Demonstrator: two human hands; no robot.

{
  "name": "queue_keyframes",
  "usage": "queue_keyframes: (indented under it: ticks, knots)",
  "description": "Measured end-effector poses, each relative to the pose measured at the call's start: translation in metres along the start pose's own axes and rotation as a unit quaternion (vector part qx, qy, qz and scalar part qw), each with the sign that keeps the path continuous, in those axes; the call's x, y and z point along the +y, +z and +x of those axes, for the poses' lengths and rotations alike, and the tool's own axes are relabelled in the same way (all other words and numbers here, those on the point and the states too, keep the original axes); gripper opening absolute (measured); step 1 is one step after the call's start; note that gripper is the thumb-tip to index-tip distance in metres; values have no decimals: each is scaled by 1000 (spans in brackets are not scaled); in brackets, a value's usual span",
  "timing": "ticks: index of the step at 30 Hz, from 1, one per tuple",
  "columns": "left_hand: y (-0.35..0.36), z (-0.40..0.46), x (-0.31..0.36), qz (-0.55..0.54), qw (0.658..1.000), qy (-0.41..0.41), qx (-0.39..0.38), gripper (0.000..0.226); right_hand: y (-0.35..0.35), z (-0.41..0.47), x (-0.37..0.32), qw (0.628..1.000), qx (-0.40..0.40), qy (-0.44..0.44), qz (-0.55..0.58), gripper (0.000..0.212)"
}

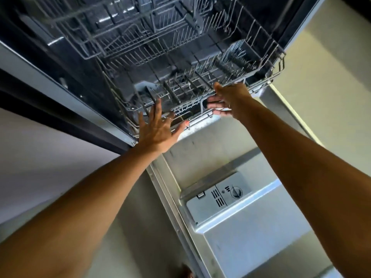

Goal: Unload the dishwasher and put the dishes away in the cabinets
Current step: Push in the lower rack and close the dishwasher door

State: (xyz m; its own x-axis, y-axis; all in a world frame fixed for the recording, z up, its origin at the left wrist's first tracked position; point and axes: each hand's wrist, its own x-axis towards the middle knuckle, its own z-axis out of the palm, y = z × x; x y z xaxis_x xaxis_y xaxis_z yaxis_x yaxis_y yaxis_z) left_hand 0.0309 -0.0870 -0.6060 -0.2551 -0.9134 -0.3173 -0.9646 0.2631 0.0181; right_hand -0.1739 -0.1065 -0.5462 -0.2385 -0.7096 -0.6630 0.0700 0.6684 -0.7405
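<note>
The dishwasher stands open, its steel door folded down toward me. The grey wire lower rack shows no dishes that I can see. Both arms reach out to its front rim. My left hand lies flat against the front left of the rim, fingers spread, a ring on one finger. My right hand rests on the front middle of the rim, fingers slightly curled under the wire, not clearly gripping. Above and further back, the upper rack also looks bare of dishes.
The detergent dispenser sits in the door's inner face. A dark counter edge and cabinet front run along the left of the machine. Pale floor lies to the right.
</note>
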Motion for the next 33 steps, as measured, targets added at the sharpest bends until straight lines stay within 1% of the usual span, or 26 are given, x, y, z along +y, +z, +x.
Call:
queue_keyframes:
  ticks: [3, 5, 7, 9, 11, 13, 15, 18, 21, 24, 26, 28, 29, 31, 33]
  knots:
    - [12, 12, -6, 39, 999, -8, 36, 76, 4, 9, -7, 1000, -8, 0, 10, 21]
    - [18, 21, -13, 48, 997, -5, 66, 69, 8, 14, -11, 1000, -15, -4, 20, 21]
    - [17, 30, -19, 52, 995, 1, 83, 66, 14, 18, -19, 1000, -19, -10, 22, 24]
    - [10, 41, -24, 51, 995, -6, 82, 64, 24, 25, -29, 999, -15, -15, 26, 28]
    - [3, 52, -27, 51, 996, -21, 71, 63, 34, 36, -37, 998, -7, -4, 61, 29]
    - [0, 57, -27, 62, 996, -19, 62, 64, 35, 45, -43, 993, -7, 11, 116, 24]
    - [1, 59, -32, 60, 996, -20, 63, 65, 38, 52, -47, 991, -9, 12, 130, 20]
    - [-1, 61, -32, 47, 998, -20, 47, 65, 48, 56, -47, 988, 29, 20, 152, 21]
    - [-4, 61, -32, 32, 999, -32, 17, 66, 59, 57, -45, 992, 79, -10, 101, 25]
    - [-7, 60, -31, 35, 998, -56, -12, 66, 57, 53, -40, 998, 66, -22, 3, 39]
    - [-9, 56, -25, 38, 996, -76, -20, 67, 50, 46, -35, 993, 67, -55, -84, 44]
    - [-5, 47, -22, 18, 995, -94, -3, 68, 42, 36, -19, 985, 89, -87, -123, 42]
    - [-2, 39, -19, -3, 995, -95, 13, 70, 33, 27, -7, 981, 101, -87, -144, 44]
    - [10, 17, -13, -28, 996, -73, 40, 75, 10, 10, 26, 975, 114, -61, -181, 54]
    - [23, -8, -7, -21, 997, -39, 65, 81, -14, -4, 59, 975, 108, -29, -192, 55]
